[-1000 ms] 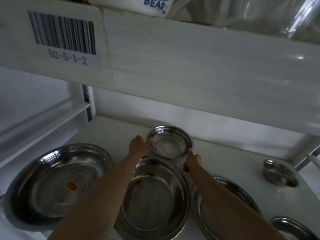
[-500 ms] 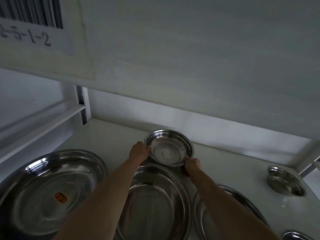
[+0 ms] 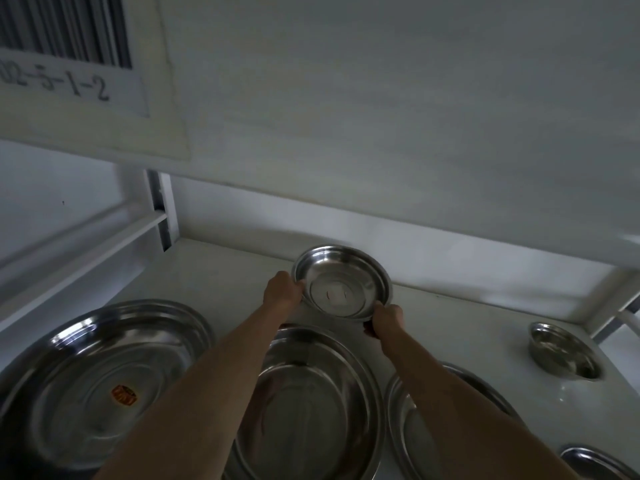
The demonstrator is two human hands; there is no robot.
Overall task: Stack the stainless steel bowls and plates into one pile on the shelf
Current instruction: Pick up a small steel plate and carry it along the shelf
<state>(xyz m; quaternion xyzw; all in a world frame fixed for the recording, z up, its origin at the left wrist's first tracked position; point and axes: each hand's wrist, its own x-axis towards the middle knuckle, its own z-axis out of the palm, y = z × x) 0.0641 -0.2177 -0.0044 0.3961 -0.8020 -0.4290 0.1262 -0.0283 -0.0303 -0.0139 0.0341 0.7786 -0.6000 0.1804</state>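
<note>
Steel bowl (image 3: 343, 283), frame centre — we grip its rim, left hand (image 3: 282, 289) and right hand (image 3: 388, 317); now raised and tilted off the shelf (image 3: 450, 327), ready for the plate (image 3: 304, 400) below.

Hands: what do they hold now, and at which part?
Both hold one small steel bowl by its rim: left hand on the left edge, right hand on the near-right edge.

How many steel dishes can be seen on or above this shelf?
6. A held bowl at the back between both hands; a large plate left; a plate centre; a plate right; a small bowl far right; one cut off at bottom right. Others may be hidden.
</note>
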